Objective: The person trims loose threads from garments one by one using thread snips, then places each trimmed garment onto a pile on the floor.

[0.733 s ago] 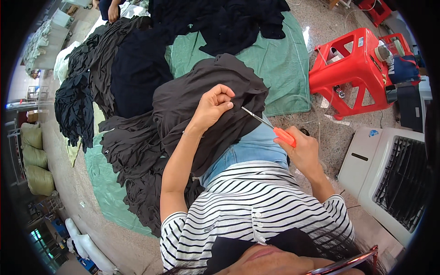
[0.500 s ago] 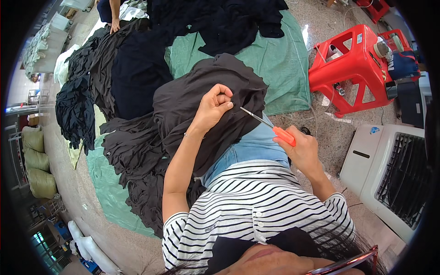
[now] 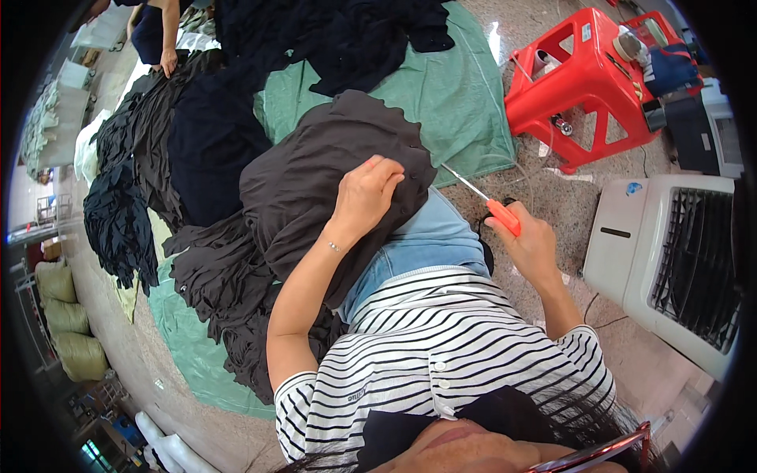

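Note:
A dark grey garment (image 3: 315, 150) lies bunched over my lap and my light blue jeans, with small dark buttons faintly visible along its right edge. Over that edge, my left hand (image 3: 367, 193) is closed, fingertips pressed together; whatever they pinch is hidden. My right hand (image 3: 527, 240) grips the orange handle of a screwdriver-like tool (image 3: 503, 217). Its thin metal shaft points up and left, the tip just off the garment's right edge, apart from my left hand.
More dark clothes (image 3: 225, 276) are heaped at left on a green tarp (image 3: 473, 118). A red plastic stool (image 3: 587, 87) carrying several small items stands at far right, a white air cooler (image 3: 631, 244) nearer. Another person's hand (image 3: 168, 61) touches clothes at far left.
The tool and my right hand have shifted right, away from my left hand. My left hand has turned, its back now more toward me. The view has shifted slightly.

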`<state>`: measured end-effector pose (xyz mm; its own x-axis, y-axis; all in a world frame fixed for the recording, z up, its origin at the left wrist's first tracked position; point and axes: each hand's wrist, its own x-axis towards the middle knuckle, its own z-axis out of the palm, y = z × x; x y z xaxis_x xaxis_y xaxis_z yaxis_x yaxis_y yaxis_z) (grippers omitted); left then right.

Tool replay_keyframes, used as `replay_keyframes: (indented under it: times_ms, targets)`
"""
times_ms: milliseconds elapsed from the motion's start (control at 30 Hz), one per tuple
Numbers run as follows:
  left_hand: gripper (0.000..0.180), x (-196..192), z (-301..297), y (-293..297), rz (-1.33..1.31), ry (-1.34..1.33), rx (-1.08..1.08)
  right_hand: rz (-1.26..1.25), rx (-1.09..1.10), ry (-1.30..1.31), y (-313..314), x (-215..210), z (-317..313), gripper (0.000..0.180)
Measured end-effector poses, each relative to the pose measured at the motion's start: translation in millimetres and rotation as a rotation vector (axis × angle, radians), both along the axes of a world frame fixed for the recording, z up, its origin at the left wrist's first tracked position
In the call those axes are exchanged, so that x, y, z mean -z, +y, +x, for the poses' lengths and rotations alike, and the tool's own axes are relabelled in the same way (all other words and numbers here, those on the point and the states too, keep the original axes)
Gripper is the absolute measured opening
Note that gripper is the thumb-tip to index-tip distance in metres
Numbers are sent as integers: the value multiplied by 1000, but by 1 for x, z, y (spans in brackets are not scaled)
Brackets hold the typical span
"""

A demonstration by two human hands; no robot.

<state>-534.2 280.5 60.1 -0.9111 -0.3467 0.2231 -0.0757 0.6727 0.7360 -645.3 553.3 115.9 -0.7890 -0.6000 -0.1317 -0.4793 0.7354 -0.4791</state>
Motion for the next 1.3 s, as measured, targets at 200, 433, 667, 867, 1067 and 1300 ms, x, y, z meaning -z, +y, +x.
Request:
replay_keyframes:
  times_ms: [200,433,667,867,1067,1300]
  targets:
    - [12,20,-28,-1,-211,-118,251,22,-44,-5,5,8,8,43]
    - [9,40,-29,-1,-196,-178,86,-12,-80,-9,0,7,15,44]
    - [9,42,-25,-1,-211,-155,83,31,-128,-38,-5,10,13,46]
    - [7,42,-23,0,-206,-137,92,60,-70,-67,-13,11,14,41]
    - [37,9,-18,14,-170,-192,61,-97,83,-24,-16,22,2,42]
    - [19,14,-1,-3,-259,-332,-6,-113,108,28,-24,22,-12,41]
